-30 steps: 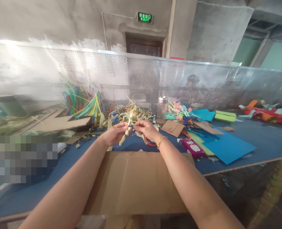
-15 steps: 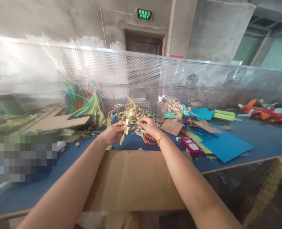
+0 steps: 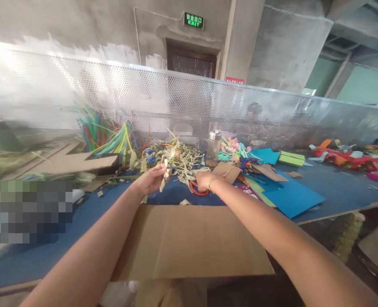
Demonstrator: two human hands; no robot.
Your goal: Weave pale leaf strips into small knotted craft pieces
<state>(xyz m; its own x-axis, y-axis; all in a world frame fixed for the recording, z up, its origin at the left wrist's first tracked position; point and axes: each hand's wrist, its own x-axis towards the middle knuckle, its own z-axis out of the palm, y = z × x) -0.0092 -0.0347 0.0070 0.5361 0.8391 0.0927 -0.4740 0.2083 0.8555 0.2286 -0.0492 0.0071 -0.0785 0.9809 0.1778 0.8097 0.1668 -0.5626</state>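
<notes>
Between the thumb and fingers of my left hand (image 3: 151, 180) is a small bundle of pale, dried leaf strips (image 3: 165, 177), its ends sticking up and down. My right hand (image 3: 205, 181) is lowered to the table, right beside an orange-red looped handle (image 3: 198, 192) that looks like scissors. Its fingertips are hidden and blurred, so I cannot make out whether they grip the loop. Behind both hands spreads a tangled heap of dried leaf strips (image 3: 189, 155), with small blue pieces (image 3: 150, 158) among it at the left.
A cardboard sheet (image 3: 192, 243) lies at the near table edge. Colourful pipe cleaners (image 3: 94, 132) and cut cardboard (image 3: 77, 164) are at left. A lidded bottle (image 3: 213, 149) stands behind my right hand. Blue sheets (image 3: 300, 196) and a green block (image 3: 291, 158) lie right; a perforated screen (image 3: 138, 94) closes the back.
My right hand has moved down and slightly right, from beside the leaf bundle to the orange-red loop. The left hand keeps the bundle, slightly lower. The view has shifted a little right.
</notes>
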